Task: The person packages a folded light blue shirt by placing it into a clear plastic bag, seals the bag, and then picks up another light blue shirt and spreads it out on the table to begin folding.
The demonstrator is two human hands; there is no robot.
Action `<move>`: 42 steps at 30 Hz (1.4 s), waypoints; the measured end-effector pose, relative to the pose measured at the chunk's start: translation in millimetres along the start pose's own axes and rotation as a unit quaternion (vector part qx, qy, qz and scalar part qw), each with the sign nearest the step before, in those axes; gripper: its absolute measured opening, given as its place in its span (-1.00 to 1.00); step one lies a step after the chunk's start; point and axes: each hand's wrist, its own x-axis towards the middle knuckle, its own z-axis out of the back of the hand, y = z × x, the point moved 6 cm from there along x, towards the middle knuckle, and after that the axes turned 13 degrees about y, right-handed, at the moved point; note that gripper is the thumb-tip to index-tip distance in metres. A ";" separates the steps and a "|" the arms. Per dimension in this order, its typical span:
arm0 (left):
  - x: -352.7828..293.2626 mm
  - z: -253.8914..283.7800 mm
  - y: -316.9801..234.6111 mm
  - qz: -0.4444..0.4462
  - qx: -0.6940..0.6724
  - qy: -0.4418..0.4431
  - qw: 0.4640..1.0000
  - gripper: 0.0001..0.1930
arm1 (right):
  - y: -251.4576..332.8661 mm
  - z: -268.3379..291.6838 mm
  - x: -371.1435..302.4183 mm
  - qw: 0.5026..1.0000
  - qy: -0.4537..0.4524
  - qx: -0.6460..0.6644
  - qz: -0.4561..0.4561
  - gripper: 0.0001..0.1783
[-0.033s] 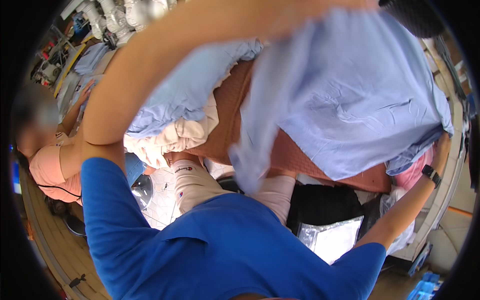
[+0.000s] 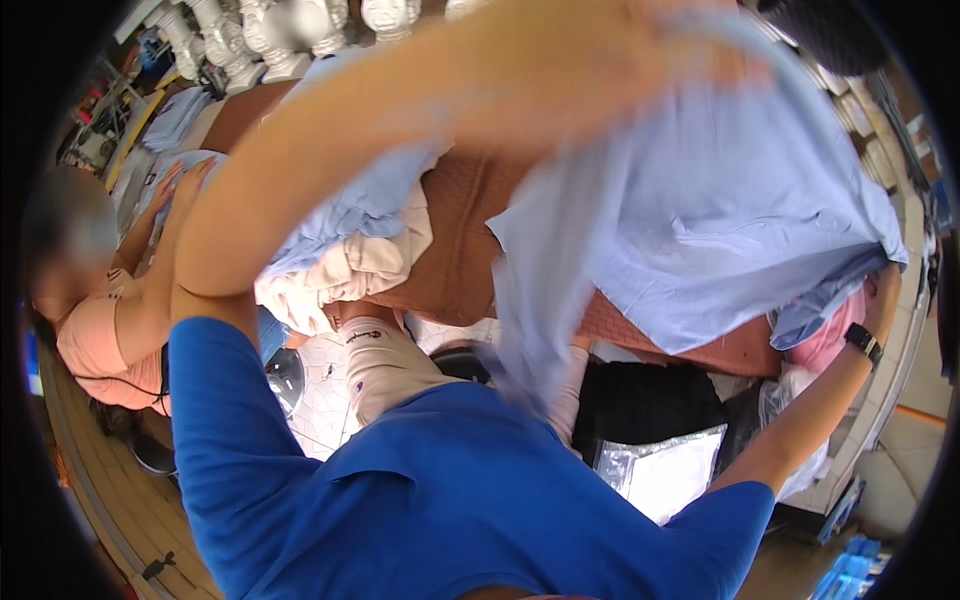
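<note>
A light blue garment (image 2: 740,220) spreads over the right side of the brown-covered table (image 2: 465,215), a loose sleeve-like strip hanging blurred toward my lap. My left hand (image 2: 700,65) reaches across at the top, smeared by motion, with the garment's far part gripped in it. At the garment's right edge my right hand (image 2: 882,290), below a dark wristwatch (image 2: 862,343), holds the cloth; its fingertips are partly hidden by the fabric. Beside the right hand lies a pink cloth (image 2: 835,335). My left forearm hides part of the table.
Light blue cloth (image 2: 345,225) and cream cloth (image 2: 375,265) lie heaped left of centre. A co-worker in a peach top (image 2: 125,335) handles light blue pieces at the left. White balusters (image 2: 225,45) line the back. A clear plastic bag (image 2: 665,470) rests on black cloth (image 2: 650,405) below.
My left hand has moved to the right with the garment, and the hanging strip has swung right. My right hand stays about where it was.
</note>
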 end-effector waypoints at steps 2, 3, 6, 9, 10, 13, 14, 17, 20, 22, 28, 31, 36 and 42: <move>-7.9 -36.8 -2.8 0.005 -0.081 0.039 0.996 -0.82 | -28.9 11.5 -1.8 0.963 0.029 0.257 -0.079 -0.70; -17.7 -52.0 -5.0 0.042 -0.126 0.057 0.990 -0.82 | -26.9 -37.7 -3.2 0.941 0.066 0.325 -0.063 -0.66; -31.2 -67.5 -12.1 0.064 -0.280 0.078 0.955 -0.78 | -6.4 -54.0 0.4 0.925 0.062 0.368 -0.072 -0.47; -37.4 -64.1 -0.5 0.049 -0.260 0.086 0.961 -0.76 | 21.4 -43.0 1.1 0.940 0.029 0.337 -0.043 -0.45; -43.8 -46.8 2.6 0.067 -0.227 0.070 0.969 -0.75 | 38.4 -64.5 16.1 0.941 0.038 0.337 -0.022 -0.45; -57.3 -7.2 55.7 0.131 -0.170 0.015 0.977 -0.73 | 71.9 -109.4 24.1 0.950 0.043 0.310 0.012 -0.43; -62.2 14.0 72.1 0.166 -0.143 -0.008 0.976 -0.72 | 83.8 -138.8 27.2 0.948 0.054 0.312 0.024 -0.43; -90.3 74.5 134.6 0.280 -0.073 -0.070 0.955 -0.69 | 123.0 -244.9 34.9 0.933 0.107 0.339 0.052 -0.41; -111.0 96.8 225.8 0.372 -0.060 -0.090 0.922 -0.67 | 144.8 -329.0 23.9 0.920 0.156 0.354 0.064 -0.39; -126.6 94.6 280.2 0.419 -0.060 -0.105 0.900 -0.65 | 150.8 -384.2 13.8 0.910 0.190 0.363 0.063 -0.38; -169.1 38.4 329.8 0.414 -0.034 -0.257 0.873 -0.59 | 141.8 -502.3 -25.0 0.888 0.288 0.354 0.054 -0.34; -183.8 -10.8 314.9 0.341 0.079 -0.193 0.917 -0.51 | 98.7 -517.5 -47.7 0.894 0.334 0.294 0.050 -0.32; -260.9 -159.1 180.8 0.422 -0.280 0.142 0.850 -0.74 | -43.0 -465.8 -118.7 0.916 0.394 -0.046 0.063 -0.37; -392.2 -296.1 135.2 0.563 -0.251 0.230 0.753 -0.52 | -134.5 -394.1 -220.0 0.909 0.355 -0.205 -0.078 -0.33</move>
